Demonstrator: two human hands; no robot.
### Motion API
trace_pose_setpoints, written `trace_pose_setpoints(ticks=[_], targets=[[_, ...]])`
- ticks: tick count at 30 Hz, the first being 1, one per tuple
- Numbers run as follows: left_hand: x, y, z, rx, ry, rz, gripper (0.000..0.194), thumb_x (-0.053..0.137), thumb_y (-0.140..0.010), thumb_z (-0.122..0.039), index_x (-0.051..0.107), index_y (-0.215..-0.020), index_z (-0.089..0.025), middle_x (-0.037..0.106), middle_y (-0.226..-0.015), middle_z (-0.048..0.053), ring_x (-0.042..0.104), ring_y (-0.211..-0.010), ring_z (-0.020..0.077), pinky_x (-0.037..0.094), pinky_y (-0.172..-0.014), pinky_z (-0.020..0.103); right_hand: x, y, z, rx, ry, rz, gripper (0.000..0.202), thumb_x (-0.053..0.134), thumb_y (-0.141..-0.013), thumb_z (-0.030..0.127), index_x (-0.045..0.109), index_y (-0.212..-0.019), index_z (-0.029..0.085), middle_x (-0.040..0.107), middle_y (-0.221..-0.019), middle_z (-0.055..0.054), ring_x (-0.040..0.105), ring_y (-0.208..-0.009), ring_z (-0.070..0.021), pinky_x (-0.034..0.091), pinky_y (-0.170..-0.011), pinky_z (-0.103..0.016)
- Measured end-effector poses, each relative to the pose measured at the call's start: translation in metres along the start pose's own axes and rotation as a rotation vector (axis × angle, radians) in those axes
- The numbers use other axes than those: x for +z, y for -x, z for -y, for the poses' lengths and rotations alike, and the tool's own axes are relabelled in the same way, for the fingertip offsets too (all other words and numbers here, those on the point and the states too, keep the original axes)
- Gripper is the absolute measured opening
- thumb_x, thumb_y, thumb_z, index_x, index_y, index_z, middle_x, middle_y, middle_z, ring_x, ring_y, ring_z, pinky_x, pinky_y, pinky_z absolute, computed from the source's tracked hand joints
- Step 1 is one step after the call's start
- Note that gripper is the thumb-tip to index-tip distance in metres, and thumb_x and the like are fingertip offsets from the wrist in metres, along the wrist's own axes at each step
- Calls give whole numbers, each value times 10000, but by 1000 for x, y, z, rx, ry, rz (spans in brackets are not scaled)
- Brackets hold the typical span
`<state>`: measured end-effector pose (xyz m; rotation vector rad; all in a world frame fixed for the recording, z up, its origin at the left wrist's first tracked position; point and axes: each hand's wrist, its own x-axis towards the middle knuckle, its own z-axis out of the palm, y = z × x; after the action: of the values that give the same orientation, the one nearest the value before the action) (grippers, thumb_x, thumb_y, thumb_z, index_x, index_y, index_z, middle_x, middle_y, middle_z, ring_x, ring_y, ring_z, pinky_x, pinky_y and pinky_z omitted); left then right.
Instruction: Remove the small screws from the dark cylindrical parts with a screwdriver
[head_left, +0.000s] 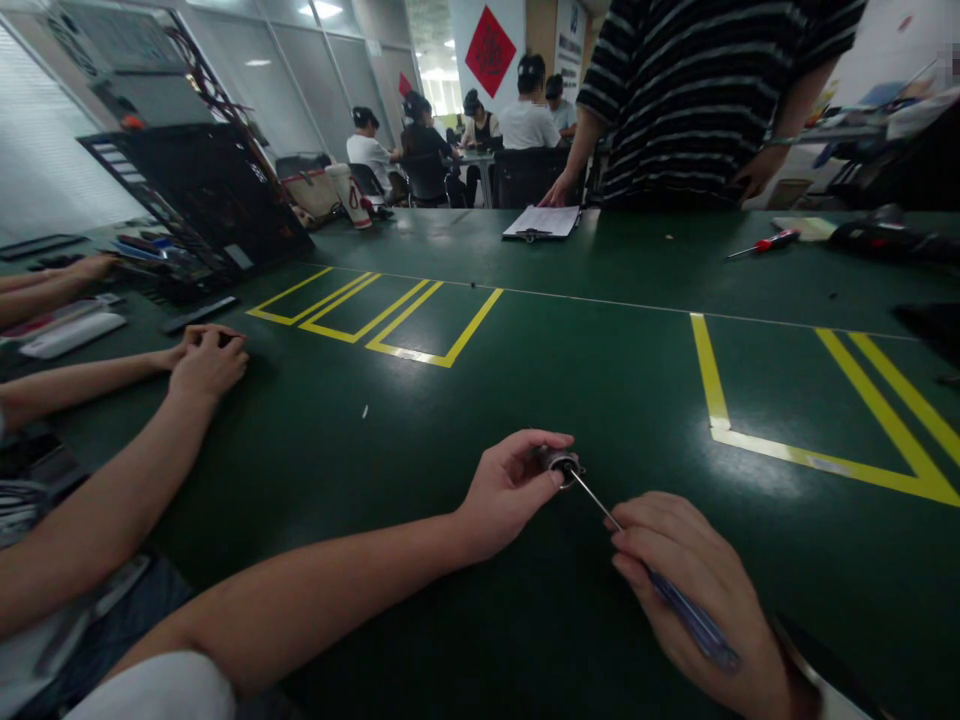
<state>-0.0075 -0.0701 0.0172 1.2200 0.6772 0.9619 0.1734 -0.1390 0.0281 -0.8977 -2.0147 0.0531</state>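
Between the thumb and fingers of my left hand [504, 492] is a small round metal part [561, 462] with a dark hollow face turned towards the right. My right hand [686, 575] is closed around a screwdriver [694, 620] with a bluish, see-through handle. Its thin shaft slants up to the left, and the tip meets the inside of the round part. Whether it sits on a screw is too small to tell. Both hands are just above the green table [420, 460].
Yellow tape outlines [450, 350] mark the table. At the left rest other people's hands [210, 360]. A clipboard [541, 222] lies at the far edge, by a standing person [697, 100]. Far right are a red-handled screwdriver [776, 241] and a dark tool [889, 240]. Computer hardware [202, 200] stands back left.
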Motion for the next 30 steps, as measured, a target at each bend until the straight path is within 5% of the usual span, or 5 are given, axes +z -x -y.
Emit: trace_pose_setpoints(ticks=[9,17,30], targets=[[2,1,-1,3,-20,13,237,629,-755,-130,619,-990,-161,588,-1138,92,612,-1002,220,506,-876,393,0,1,1,-2,30,23,139,528,-859,133,584,-979,174,696,-877,-64,662,-823,-173,549,-761,-334],[3,0,1,0,-140,-42,199,590,-755,-107,619,-949,-144,622,-1050,84,643,-853,165,549,-684,267,1,1,2,-12,50,51,131,525,-870,151,582,-983,185,704,-862,-62,666,-810,-178,554,-749,-345],[4,-1,2,29,-177,-58,219,576,-758,-116,643,-966,-132,638,-1103,110,661,-858,176,575,-676,281,2,-1,5,-70,121,28,115,517,-872,149,589,-956,179,717,-833,-54,674,-781,-176,547,-752,-344]])
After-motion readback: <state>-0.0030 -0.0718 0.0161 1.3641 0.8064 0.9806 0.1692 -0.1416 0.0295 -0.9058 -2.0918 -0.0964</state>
